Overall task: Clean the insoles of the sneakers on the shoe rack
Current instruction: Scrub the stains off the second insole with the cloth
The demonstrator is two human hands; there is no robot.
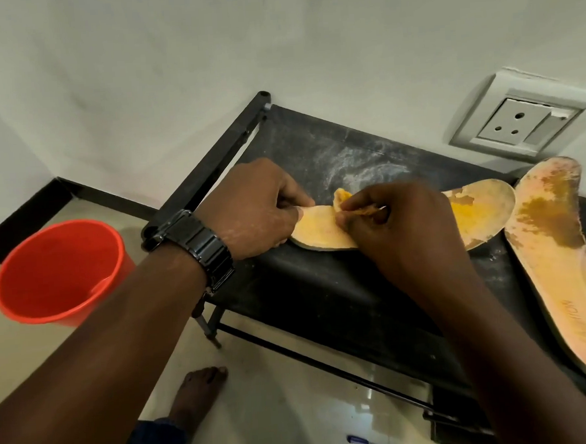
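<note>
Two hands work one insole (319, 232) on the shoe rack (324, 305). My left hand (249, 210) pinches its end; my right hand (394, 222), just beside, pinches a peeling orange flap (340, 195). Another insole (561, 257) lies to its right. I judge I'm peeling dirty lining; next, pull gently.

A home corner: shoe rack (323, 288), wall socket (515, 122), tiled floor (296, 410)
</note>
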